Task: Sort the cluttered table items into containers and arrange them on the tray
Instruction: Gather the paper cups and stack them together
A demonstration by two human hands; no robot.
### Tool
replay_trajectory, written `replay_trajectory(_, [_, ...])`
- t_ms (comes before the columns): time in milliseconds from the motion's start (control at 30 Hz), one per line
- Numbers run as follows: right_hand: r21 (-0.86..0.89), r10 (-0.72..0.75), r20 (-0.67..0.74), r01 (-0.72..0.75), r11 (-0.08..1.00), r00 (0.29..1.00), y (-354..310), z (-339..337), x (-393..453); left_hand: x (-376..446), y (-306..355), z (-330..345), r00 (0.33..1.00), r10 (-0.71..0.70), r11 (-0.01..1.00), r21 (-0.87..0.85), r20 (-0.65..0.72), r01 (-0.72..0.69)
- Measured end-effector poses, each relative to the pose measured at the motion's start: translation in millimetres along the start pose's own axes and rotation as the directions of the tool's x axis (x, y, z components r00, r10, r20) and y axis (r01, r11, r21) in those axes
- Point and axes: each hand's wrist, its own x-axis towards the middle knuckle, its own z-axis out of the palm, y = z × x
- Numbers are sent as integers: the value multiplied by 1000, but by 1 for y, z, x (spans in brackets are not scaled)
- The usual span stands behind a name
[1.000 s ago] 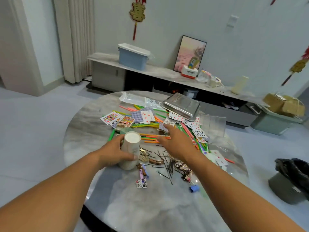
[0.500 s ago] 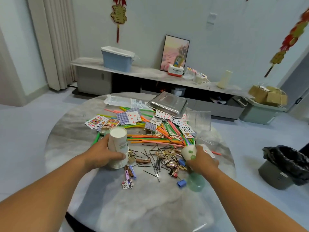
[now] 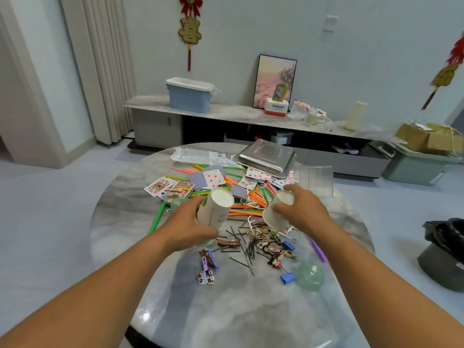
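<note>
Left hand (image 3: 187,222) grips the cup stack (image 3: 216,214), right hand (image 3: 300,212) clasps one paper cup (image 3: 277,209). Nothing's sorted yet: cards (image 3: 212,177), straws (image 3: 247,212), hairpins (image 3: 248,247) all loose on the table (image 3: 238,312); tray (image 3: 265,156) upside down.

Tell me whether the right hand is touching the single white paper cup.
Touching. The head view shows the right hand wrapped over the upturned single white paper cup, its fingers across the cup's base and side.

white cups (image 3: 218,209), grey marbled table (image 3: 241,310), silver tray (image 3: 265,156)
</note>
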Motion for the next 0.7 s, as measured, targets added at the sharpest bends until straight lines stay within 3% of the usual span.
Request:
replay_trajectory(100, [140,9,-103,6,990,995,-4,-2,4,-1,-5,-3,1000,-25,999,26,4,24])
replay_trajectory(167, [309,33,-98,-1,951,995,-7,-2,6,-1,-7,-3,999,-33,998,49,12,32])
replay_trajectory(233, [543,8,-69,31,839,998,-14,-5,6,0,-8,-3,999,-39,997,71,25,37])
replay_trajectory(300, [653,-99,-56,111,749,994,-31,-13,3,2,-9,-1,999,-41,995,88,36,38])
replay_trajectory(400, [627,-294,-48,257,735,955,-59,-14,-11,5,-7,3,999,-32,996,88,35,29])
replay_trajectory(500, [442,-420,-26,387,809,907,-70,4,-29,8,-2,9,999,-2,1000,7,34,1])
replay_trajectory(600, [340,-442,11,413,845,897,-69,18,-37,8,6,15,998,55,997,-64,22,-54])
replay_trajectory(700, [351,-446,24,410,842,895,-68,24,-40,6,9,14,1000,9,992,-123,13,-7])
